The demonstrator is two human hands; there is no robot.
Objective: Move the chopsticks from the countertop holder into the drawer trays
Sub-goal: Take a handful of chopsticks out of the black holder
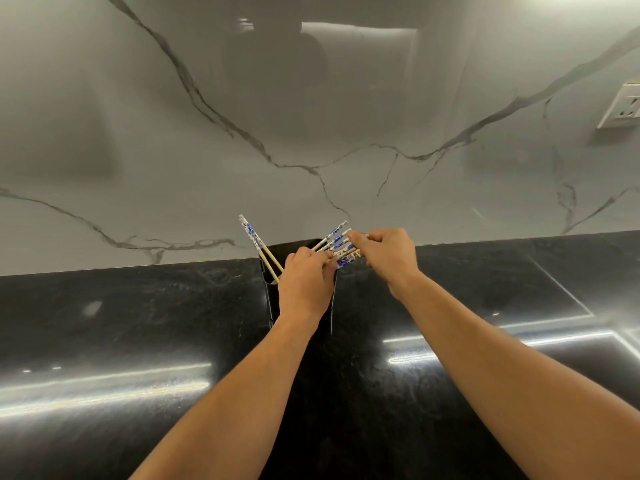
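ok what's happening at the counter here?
A person is emptying the black chopstick holder on the dark countertop. Both the left hand and right hand grip a bunch of blue-and-white chopsticks above it. Two more chopsticks stand in the holder. No drawer is visible.

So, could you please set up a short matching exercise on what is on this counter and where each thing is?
Things:
1. left hand
2. right hand
3. two leaning chopsticks
4. wall socket

Places:
A. far right of the marble wall
B. left side of the black holder
C. over the holder's mouth
D. pinching the fanned chopsticks' patterned ends

Pairs: 1-C, 2-D, 3-B, 4-A
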